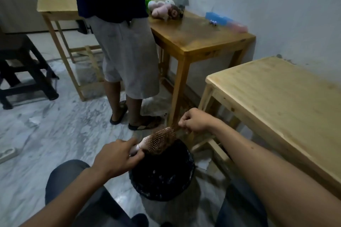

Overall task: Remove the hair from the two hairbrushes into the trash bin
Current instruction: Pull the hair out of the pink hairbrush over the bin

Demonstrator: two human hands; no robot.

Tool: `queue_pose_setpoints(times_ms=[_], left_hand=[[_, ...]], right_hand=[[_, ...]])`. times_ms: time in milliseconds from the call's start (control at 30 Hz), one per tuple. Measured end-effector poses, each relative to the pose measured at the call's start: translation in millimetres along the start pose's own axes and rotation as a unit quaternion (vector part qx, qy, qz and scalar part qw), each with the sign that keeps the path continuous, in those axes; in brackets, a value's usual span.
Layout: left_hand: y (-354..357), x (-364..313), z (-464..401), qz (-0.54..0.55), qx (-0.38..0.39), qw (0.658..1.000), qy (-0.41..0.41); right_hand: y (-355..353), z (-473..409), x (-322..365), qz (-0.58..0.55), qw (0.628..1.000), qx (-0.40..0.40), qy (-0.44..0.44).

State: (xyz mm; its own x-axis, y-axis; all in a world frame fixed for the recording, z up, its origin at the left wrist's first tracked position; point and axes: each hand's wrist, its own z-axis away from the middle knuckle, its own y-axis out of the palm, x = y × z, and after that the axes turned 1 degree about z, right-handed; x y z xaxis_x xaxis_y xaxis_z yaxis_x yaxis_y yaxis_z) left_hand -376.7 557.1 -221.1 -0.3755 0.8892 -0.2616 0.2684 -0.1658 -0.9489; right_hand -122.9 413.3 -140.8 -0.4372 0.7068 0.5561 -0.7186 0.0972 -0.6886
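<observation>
Slanting up-right over trash bin (162, 177), hairbrush (162, 139), handle in left grip (118, 158), right (193, 120) pinching hair (178, 128)

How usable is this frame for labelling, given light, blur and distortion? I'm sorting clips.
Head view: dim, flat indoor light; soft overall, the hairbrush bristles and hair smeared; wide-angle bending bows the table edges; the trash bin interior is near black, contents unreadable; both the left hand and right hand remain distinguishable.

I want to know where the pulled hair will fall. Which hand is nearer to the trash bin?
Left. The left hand grips the hairbrush handle right at the trash bin's near-left rim. The right hand pinches hair beyond the bin's far edge, farther away.
</observation>
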Motion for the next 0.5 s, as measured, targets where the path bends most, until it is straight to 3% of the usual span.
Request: queue_pose_setpoints(times_ms=[333, 500], left_hand=[[5, 0, 2, 0.01, 0.03, 0.998, -0.045], [0, -6, 0, -0.002, 0.021, 0.999, -0.05]], right_hand=[[25, -19, -28, -0.182, 0.965, -0.12, 0.145], [34, -17, -30, -0.343, 0.932, -0.049, 0.107]])
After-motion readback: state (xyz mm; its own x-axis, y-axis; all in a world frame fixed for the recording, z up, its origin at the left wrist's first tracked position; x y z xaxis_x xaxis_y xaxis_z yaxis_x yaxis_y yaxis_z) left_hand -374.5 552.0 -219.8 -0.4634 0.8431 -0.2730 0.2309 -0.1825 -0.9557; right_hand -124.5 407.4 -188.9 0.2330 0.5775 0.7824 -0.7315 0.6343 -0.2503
